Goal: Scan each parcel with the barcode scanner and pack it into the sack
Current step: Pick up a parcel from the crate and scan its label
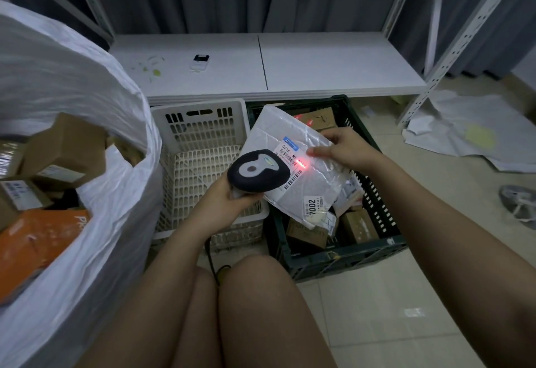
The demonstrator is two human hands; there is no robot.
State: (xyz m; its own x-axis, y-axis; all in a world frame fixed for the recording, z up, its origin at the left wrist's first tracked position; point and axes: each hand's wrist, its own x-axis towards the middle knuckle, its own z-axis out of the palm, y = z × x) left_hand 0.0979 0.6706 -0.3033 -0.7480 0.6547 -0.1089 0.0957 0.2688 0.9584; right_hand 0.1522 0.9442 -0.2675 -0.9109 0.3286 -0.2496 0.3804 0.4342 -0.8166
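L hand [224, 197] is gripping barcode scanner [259, 170], fingers curled round its handle. R hand [345, 147] is pinching white parcel [301, 161] by its edge, holding it over dark green crate [377, 247]; red scan line is glowing on its label. Sack [87, 123] is standing at L w/ boxes inside. White basket [200, 123] is sitting betw. sack & crate.

Dim, bluish, soft picture; wide-angle bending at edges; red scanner glow on the parcel label [293, 158]; glare on its plastic.
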